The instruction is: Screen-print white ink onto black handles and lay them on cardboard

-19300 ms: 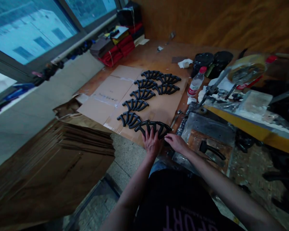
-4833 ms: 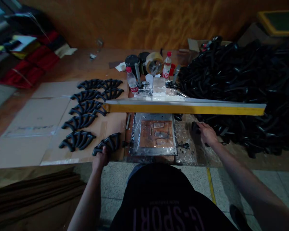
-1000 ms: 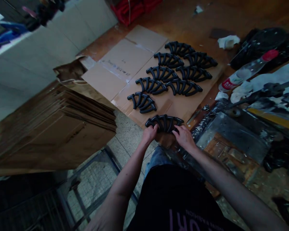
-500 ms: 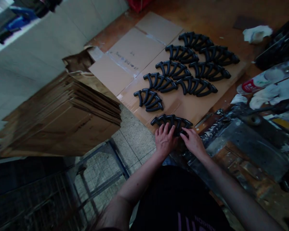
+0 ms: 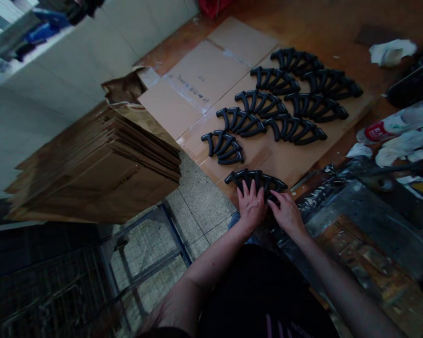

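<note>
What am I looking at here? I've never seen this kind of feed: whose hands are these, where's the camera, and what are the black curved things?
There is no machine here: a person works with two bare hands, and the one camera sits on that person's head, looking forward and down, so the arms come in from the bottom edge. The left hand and right hand both rest flat on the nearest bunch of black curved parts at the bench edge; neither has closed a grip around it. Further bunches of black curved parts lie in two rows on flattened cardboard sheets. To the right lie a plastic bottle and white rags. To the left stands a stack of folded cartons over a tiled floor.
</note>
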`<state>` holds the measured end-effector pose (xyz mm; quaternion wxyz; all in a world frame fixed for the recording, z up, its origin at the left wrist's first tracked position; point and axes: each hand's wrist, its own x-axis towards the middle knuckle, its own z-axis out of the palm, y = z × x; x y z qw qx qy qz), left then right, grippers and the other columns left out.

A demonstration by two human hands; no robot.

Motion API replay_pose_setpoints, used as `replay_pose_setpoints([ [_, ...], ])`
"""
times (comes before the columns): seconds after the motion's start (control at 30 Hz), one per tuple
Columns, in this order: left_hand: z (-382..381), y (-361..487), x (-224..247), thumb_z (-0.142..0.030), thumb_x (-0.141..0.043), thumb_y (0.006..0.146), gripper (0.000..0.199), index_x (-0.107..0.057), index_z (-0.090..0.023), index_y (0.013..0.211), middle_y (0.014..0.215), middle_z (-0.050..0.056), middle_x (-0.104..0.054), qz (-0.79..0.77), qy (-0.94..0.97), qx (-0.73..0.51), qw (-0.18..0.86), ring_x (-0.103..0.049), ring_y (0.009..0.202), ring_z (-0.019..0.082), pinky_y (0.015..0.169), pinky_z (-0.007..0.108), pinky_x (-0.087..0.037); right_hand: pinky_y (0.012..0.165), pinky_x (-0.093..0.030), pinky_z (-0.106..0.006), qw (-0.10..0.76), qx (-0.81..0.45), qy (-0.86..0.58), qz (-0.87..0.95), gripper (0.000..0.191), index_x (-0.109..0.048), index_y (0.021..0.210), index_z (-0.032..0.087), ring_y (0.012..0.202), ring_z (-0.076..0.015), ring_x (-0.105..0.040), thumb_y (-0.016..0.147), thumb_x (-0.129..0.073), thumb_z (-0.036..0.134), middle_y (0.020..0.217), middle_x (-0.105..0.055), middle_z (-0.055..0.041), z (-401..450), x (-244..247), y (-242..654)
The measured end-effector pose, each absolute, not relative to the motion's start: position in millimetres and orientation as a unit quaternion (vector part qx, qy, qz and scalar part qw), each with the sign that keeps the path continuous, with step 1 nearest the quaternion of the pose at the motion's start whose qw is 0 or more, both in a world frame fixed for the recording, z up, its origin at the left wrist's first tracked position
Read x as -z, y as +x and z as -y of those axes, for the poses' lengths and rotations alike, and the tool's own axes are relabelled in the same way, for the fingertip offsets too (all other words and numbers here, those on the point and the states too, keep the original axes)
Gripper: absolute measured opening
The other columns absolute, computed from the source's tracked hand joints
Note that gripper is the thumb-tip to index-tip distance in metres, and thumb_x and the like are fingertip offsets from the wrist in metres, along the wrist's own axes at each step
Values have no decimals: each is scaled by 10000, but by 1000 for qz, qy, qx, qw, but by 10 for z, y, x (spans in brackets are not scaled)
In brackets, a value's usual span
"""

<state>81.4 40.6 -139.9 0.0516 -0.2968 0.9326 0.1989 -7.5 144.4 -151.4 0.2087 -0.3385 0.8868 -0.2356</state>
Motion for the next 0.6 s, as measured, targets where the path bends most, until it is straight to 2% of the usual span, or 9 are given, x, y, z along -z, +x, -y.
replay_pose_setpoints([
  [0.13, -378, 664, 1286, -332, -567, 828, 547, -522, -185, 1353, 1539, 132, -352, -945, -257, -203, 9, -177, 1450, 410, 1145, 618, -205, 922, -500, -427, 163, 249, -325, -897, 436, -579, 1289, 191, 1011, -280, -597, 911, -461, 374, 1099, -594, -138, -1505, 1384, -136],
  [0.3, -201, 222, 1261, -344, -605, 811, 565, -527, -198, 1351, 1545, 123, -344, -959, -178, -219, -12, -170, 1452, 405, 1147, 605, -212, 924, -493, -439, 111, 232, -292, -921, 480, -562, 1317, 155, 997, -292, -596, 911, -461, 391, 1081, -582, -156, -1485, 1317, -436],
  [0.6, 67, -160, 1481, -375, -651, 789, 597, -539, -188, 1345, 1523, 146, -376, -965, -134, -224, 15, -246, 1421, 417, 1129, 620, -233, 953, -479, -415, 135, 196, -271, -933, 508, -534, 1345, 77, 1056, -297, -586, 910, -475, 332, 1131, -581, -190, -1286, 1511, -719],
])
